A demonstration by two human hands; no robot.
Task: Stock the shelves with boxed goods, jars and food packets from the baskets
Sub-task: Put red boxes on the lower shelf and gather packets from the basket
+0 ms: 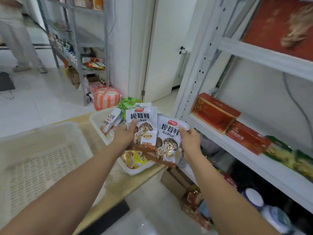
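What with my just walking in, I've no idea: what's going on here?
A person holds two white mushroom packets above a white basket that has more packets in it. The left hand grips the first packet; the right hand grips the second packet. Neither is on the shelf yet, which already carries red boxes and green packets.
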